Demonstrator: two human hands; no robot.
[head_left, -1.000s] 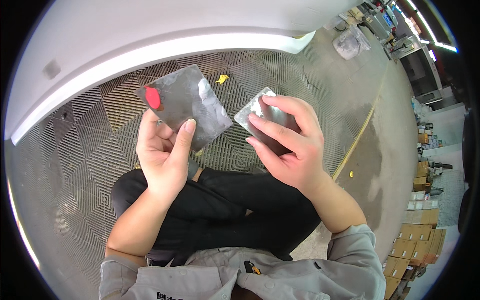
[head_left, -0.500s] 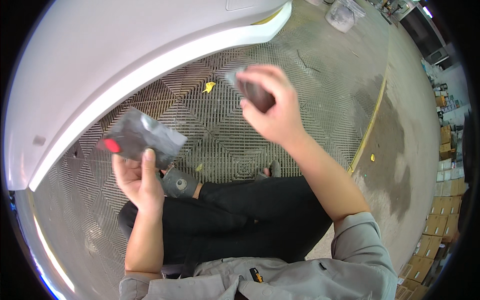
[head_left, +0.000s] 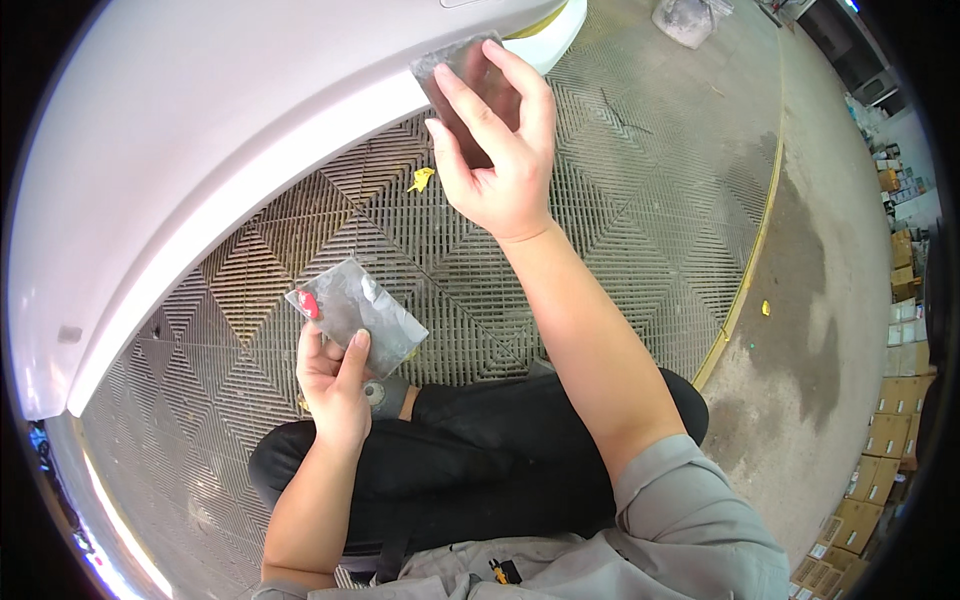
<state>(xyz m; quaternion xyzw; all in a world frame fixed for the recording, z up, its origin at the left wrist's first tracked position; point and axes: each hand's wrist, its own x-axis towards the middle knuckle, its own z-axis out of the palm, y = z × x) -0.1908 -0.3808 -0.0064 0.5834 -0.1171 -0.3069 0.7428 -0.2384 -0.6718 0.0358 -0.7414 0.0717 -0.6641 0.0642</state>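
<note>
My left hand pinches a flat grey putty board, thumb on top and fingers beneath. A red dab sits near its left corner, and a whitish grey dab lies near the upper edge. Farther forward, my right hand grips a dark, thin rectangular spreader, fingers spread over its face. The spreader overlaps the lower edge of a white car body panel; whether it touches the panel, I cannot tell.
Ribbed grey floor tiles lie below, with a yellow scrap on them. A whitish plastic container stands at the far right. Cardboard boxes line the right side beyond a yellow floor strip.
My right hand has moved forward and slightly left with the spreader, up to the car panel's edge. My left hand and the putty board have shifted right and nearer to me.
</note>
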